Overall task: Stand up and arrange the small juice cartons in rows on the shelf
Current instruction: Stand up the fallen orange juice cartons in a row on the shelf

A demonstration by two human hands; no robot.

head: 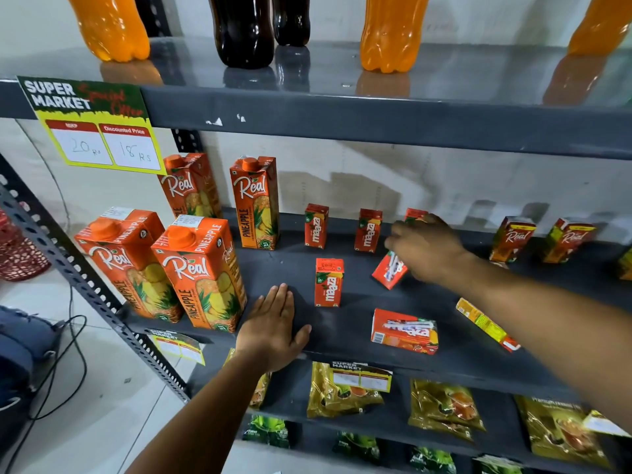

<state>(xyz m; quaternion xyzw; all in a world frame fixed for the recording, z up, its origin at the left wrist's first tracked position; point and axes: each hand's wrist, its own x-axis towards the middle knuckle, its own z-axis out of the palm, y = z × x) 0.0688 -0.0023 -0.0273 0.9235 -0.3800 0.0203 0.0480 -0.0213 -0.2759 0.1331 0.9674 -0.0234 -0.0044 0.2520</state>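
Observation:
Small red Maaza cartons stand on the dark shelf (287, 268): two in the back row (316, 226) (368, 230), a third (415, 214) partly hidden behind my right hand, and one in front (329, 282). My right hand (427, 248) grips a tilted Maaza carton (388, 273) above the shelf. Another Maaza carton (404, 331) lies flat near the front edge. A yellow carton (485, 325) lies flat to the right. My left hand (273, 323) rests flat on the shelf front, fingers apart, holding nothing.
Tall Real pineapple cartons (201, 271) stand at the left. Two small Real cartons (512, 238) (567, 239) stand at the back right. Soda bottles (390, 32) fill the shelf above, yellow packets (444, 408) the shelf below. A price tag (95, 124) hangs at upper left.

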